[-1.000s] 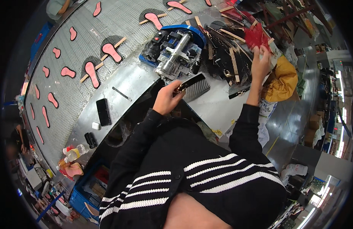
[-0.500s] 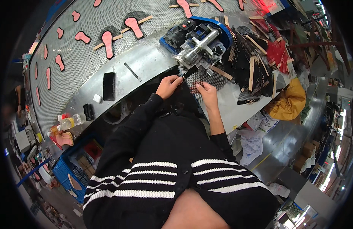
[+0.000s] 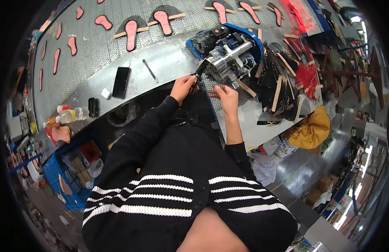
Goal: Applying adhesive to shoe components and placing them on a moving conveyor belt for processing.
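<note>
My left hand [image 3: 183, 89] pinches the end of a narrow black strap [image 3: 201, 68] between thumb and fingers, just left of the sewing-type machine. Angled up and right, the strap runs toward the metal front of the blue and silver machine [image 3: 230, 52]. My right hand [image 3: 228, 100] is in front of the machine with thumb and fingertips drawn together at black mesh material [image 3: 208, 84]. Whether the mesh is gripped or only touched is hard to see, as the fingers cover it. A wooden strip [image 3: 246, 88] lies across the mesh right of the machine's front.
Black mesh pieces with wooden strips [image 3: 276, 93] and red ones [image 3: 307, 77] pile up on the right. A phone [image 3: 121, 82], white case [image 3: 105, 93] and small dark tool [image 3: 150, 70] lie on the metal edge [image 3: 169, 59]. Pink sole-shaped pieces [image 3: 131, 34] dot the grid surface behind.
My left hand has drawn left, away from the machine's front, and the strap now tilts more steeply. My right hand stays in front of the machine. The whole view has shifted.
</note>
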### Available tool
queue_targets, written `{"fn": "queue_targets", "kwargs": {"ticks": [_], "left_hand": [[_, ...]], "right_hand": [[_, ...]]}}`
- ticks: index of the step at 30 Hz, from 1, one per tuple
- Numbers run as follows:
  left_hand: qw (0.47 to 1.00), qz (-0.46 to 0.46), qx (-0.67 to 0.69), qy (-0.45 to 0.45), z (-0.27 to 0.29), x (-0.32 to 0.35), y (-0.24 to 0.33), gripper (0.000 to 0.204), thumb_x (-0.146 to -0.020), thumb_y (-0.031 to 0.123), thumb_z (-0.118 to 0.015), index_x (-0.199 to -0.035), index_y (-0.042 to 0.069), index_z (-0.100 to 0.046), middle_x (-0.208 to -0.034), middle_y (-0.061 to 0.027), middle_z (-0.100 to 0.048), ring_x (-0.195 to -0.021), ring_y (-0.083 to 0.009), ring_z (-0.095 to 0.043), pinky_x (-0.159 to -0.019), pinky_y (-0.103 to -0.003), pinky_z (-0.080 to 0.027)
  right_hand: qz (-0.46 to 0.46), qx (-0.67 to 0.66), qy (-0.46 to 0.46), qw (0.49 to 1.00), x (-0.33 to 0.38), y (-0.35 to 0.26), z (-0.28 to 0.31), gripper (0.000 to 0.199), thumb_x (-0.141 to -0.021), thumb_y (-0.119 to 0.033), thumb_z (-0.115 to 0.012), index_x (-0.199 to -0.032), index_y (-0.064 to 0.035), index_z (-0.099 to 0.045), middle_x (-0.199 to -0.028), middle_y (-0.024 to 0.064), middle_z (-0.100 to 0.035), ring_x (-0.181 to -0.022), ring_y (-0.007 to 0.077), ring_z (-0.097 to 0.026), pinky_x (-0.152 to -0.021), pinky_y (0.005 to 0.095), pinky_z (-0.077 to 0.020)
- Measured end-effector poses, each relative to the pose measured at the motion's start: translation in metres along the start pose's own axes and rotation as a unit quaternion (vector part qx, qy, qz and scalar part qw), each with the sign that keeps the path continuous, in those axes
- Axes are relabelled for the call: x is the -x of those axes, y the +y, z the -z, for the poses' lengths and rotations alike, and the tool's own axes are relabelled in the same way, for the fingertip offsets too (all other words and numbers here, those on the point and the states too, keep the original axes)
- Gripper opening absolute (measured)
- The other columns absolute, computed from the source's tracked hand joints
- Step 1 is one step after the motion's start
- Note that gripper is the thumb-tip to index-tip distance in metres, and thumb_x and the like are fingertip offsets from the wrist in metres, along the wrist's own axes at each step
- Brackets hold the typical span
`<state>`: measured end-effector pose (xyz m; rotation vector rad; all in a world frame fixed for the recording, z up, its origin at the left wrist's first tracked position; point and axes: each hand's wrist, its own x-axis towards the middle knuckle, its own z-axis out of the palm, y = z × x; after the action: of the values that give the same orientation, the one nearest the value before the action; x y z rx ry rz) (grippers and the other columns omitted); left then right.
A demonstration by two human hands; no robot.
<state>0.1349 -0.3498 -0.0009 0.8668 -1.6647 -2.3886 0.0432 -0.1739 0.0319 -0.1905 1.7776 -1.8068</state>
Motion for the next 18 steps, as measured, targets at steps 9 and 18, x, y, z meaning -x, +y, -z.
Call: {"fn": "queue_targets", "kwargs": {"ticks": [9, 18], "left_hand": [[0.994, 0.008, 0.096, 0.049, 0.024, -0.005, -0.007, 0.018, -0.095, 0.024, -0.062, -0.094, 0.006, -0.061, -0.08, 0.0014, -0.062, -0.07, -0.0074, -0.059, -0.062, -0.023, -0.046], [0.888, 0.303, 0.346, -0.019, 0.03, 0.033, -0.044, 0.02, -0.093, 0.026, -0.065, -0.099, 0.007, -0.065, -0.097, -0.007, -0.066, -0.092, -0.0212, -0.066, -0.078, -0.033, -0.056]], "right_hand": [[-0.046, -0.035, -0.059, 0.997, -0.008, 0.01, -0.011, 0.017, -0.092, -0.008, -0.063, -0.094, 0.0091, -0.066, -0.084, 0.0153, -0.071, -0.072, 0.0197, -0.069, -0.068, 0.0308, -0.0571], [-0.01, 0.018, -0.011, 1.0, 0.009, 0.018, 0.018, 0.026, -0.097, -0.016, -0.058, -0.089, 0.0069, -0.065, -0.081, 0.0122, -0.069, -0.067, 0.0169, -0.066, -0.064, 0.0292, -0.0554]]}}
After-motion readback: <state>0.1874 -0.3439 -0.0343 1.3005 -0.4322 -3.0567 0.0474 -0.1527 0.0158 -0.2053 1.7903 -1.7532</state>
